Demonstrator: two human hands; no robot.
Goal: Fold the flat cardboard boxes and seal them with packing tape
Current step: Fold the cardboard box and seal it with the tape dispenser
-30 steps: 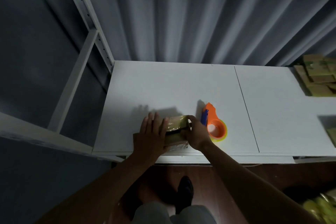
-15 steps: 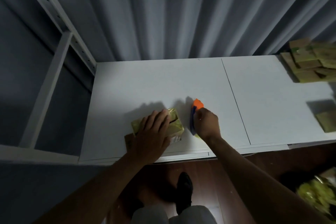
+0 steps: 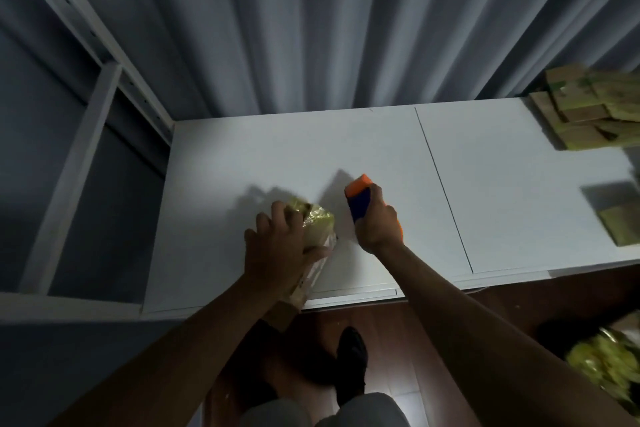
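Box (image 3: 313, 232) overhangs the table's (image 3: 346, 142) near edge, left hand (image 3: 277, 250) clamped over it; right hand (image 3: 375, 224) grips the tape dispenser (image 3: 360, 198) just beside. A loosened hold could tip it floorward.

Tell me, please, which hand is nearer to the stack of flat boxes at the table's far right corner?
Right. The right hand grips the tape dispenser mid-table, closer to the stack; the left hand holds a box farther left.
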